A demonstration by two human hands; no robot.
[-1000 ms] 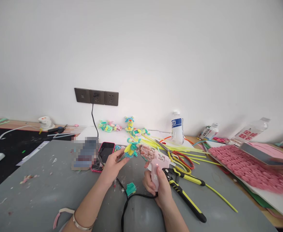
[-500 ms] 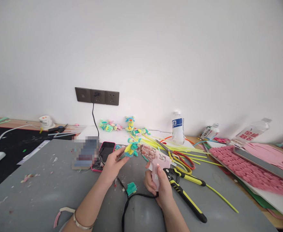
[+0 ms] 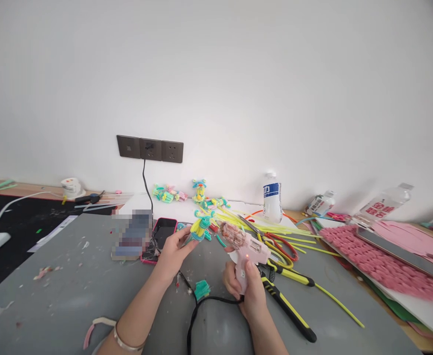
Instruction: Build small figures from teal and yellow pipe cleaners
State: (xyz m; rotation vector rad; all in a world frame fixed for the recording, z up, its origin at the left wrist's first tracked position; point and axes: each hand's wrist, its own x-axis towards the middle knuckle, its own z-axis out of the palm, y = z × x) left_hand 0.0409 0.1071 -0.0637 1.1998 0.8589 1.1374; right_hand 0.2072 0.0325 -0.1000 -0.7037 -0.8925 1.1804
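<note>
My left hand (image 3: 175, 254) pinches a small yellow and teal pipe-cleaner figure (image 3: 201, 226) between thumb and fingers, holding it above the grey mat. In my right hand (image 3: 252, 291) is a pink glue gun (image 3: 251, 250), gripped by its handle with a small light glowing on its body. Its nozzle end is smeared with brownish residue and points left, a short gap away from the figure. A black cord (image 3: 216, 298) runs from the handle's base. On the mat between my forearms lies a teal fuzzy piece (image 3: 202, 289).
Pliers with yellow-black handles (image 3: 288, 308), scissors (image 3: 251, 224) and yellow pipe cleaners (image 3: 298, 235) lie to the right. A phone with a pink case (image 3: 163, 231) is at left. Several finished-looking figures (image 3: 199, 191) and a bottle (image 3: 271, 199) stand by the wall. Pink knitted material (image 3: 379, 261) lies far right.
The glue gun and my right hand have shifted slightly right and down, widening the gap to the figure. My left hand stays nearly in place, with the figure turned a little more upright.
</note>
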